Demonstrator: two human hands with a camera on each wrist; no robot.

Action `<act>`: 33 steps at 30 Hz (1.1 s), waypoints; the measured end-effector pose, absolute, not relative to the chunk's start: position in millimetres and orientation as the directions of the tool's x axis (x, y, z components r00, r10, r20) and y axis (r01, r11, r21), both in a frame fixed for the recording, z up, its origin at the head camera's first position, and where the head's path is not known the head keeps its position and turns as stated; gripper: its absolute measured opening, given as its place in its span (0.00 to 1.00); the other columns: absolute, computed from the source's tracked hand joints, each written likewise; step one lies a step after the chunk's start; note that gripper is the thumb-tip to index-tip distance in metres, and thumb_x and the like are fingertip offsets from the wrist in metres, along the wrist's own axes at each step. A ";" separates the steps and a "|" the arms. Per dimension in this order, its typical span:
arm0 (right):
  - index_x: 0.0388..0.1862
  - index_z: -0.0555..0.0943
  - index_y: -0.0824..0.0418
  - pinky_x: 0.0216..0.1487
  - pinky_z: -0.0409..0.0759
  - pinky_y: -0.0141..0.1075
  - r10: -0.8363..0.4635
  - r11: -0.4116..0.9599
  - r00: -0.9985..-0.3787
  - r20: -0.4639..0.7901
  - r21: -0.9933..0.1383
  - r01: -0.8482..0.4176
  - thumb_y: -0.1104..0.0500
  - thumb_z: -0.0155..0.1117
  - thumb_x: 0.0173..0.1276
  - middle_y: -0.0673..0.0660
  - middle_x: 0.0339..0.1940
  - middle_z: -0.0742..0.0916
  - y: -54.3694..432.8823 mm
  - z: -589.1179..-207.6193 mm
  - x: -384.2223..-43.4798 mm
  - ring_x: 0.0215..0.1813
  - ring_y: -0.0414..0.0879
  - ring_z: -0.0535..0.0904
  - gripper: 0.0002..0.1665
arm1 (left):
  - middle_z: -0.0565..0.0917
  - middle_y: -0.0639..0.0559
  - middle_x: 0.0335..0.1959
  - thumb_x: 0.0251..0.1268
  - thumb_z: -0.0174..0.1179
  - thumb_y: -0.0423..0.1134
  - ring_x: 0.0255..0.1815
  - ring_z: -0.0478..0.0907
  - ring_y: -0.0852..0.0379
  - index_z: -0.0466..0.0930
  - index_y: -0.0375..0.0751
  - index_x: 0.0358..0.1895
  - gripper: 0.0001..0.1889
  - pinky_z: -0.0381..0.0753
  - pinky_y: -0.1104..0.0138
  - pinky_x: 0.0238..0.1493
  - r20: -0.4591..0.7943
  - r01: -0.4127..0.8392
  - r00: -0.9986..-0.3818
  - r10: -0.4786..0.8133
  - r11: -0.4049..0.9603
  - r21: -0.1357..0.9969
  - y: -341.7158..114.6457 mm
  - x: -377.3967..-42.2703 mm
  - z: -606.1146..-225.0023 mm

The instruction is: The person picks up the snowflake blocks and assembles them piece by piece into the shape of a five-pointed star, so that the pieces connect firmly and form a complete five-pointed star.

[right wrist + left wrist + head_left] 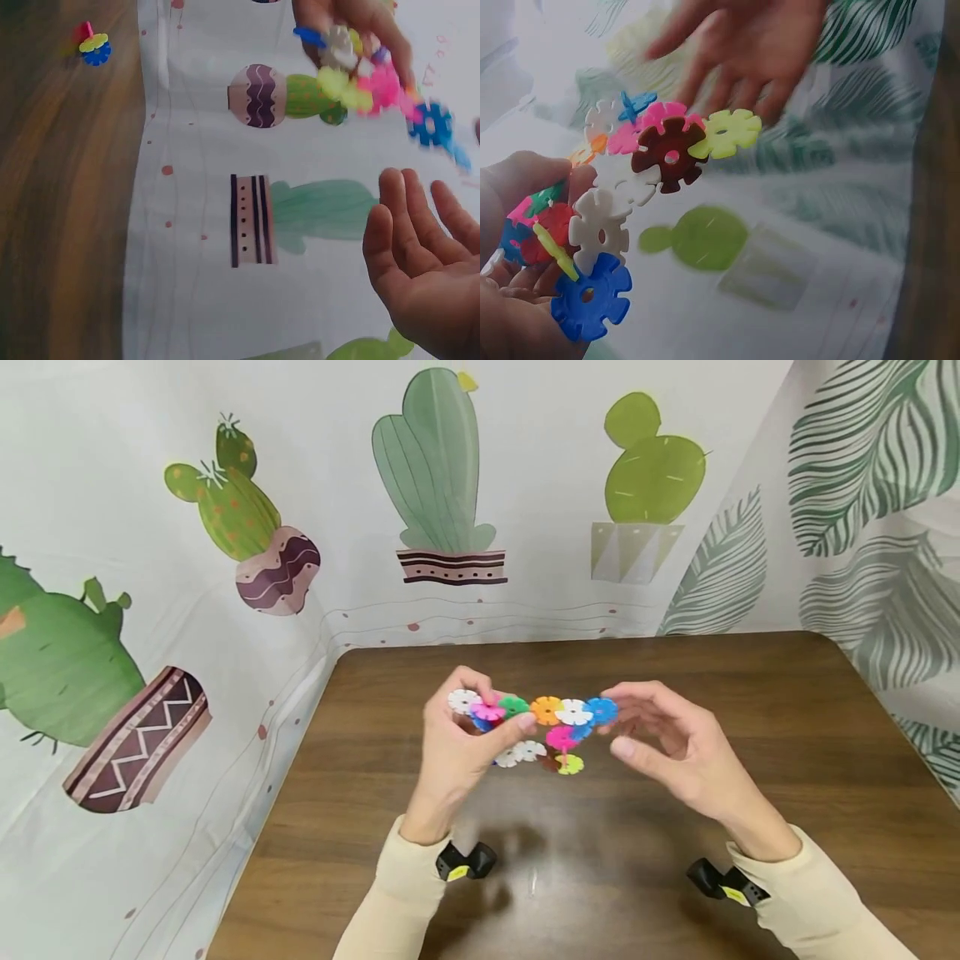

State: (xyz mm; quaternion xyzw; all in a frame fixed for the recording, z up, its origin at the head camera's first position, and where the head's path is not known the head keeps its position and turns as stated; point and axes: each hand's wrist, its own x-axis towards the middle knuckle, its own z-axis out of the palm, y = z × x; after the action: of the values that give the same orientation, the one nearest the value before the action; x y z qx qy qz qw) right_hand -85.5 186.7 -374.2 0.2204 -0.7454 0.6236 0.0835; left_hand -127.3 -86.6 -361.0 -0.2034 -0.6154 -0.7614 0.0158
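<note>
Several flower-shaped notched plastic discs (547, 711) are joined into one bent, multicoloured piece, held above the table. My left hand (453, 756) grips its left part between thumb and fingers. The upper row runs through white, pink, green, orange, white and blue. Below hang white discs, a brown disc (654, 159) and a yellow disc (735, 133). My right hand (686, 747) is beside the blue disc (601, 711) at the right end, fingers loosely bent and holding nothing. The right wrist view shows a gap between that hand and the piece. Part of the piece is hidden by my left hand.
A small cluster of blue, yellow and red discs (95, 51) shows over the tabletop in the right wrist view. The brown wooden table (600, 893) meets a white cloth (540, 602) printed with cacti and leaves. Each wrist wears a black camera (467, 862).
</note>
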 end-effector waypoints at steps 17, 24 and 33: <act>0.54 0.85 0.66 0.45 0.91 0.28 -0.074 0.116 -0.922 0.379 -0.915 -0.385 0.77 0.77 0.61 0.51 0.40 0.92 192.3 -369.2 -78.7 0.39 0.41 0.89 0.22 | 0.90 0.43 0.55 0.60 0.81 0.41 0.52 0.89 0.52 0.75 0.52 0.70 0.35 0.90 0.60 0.59 0.347 0.313 -0.860 0.373 -0.151 0.938 -62.5 -132.4 -375.8; 0.54 0.84 0.70 0.46 0.91 0.28 -0.027 0.047 -0.918 0.396 -0.917 -0.396 0.79 0.75 0.61 0.53 0.40 0.92 204.6 -368.2 -77.4 0.39 0.42 0.89 0.22 | 0.84 0.54 0.69 0.60 0.81 0.55 0.74 0.78 0.41 0.70 0.55 0.76 0.42 0.82 0.54 0.72 0.347 0.385 -0.847 0.401 0.015 0.923 -96.3 -144.4 -385.6; 0.56 0.84 0.72 0.45 0.91 0.28 0.001 0.019 -0.905 0.425 -0.905 -0.425 0.81 0.74 0.60 0.53 0.40 0.93 218.0 -365.4 -75.6 0.39 0.42 0.90 0.24 | 0.82 0.51 0.70 0.67 0.76 0.48 0.75 0.77 0.43 0.78 0.55 0.70 0.30 0.74 0.40 0.76 0.016 0.345 -0.887 0.461 0.639 0.688 -153.7 -152.5 -436.1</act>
State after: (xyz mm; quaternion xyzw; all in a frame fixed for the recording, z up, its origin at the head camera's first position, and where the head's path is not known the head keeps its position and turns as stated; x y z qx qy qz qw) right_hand -75.6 218.0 -365.4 0.1519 -0.6966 0.6837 0.1557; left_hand -152.5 -153.7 -436.1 -0.2235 -0.9015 -0.3616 -0.0807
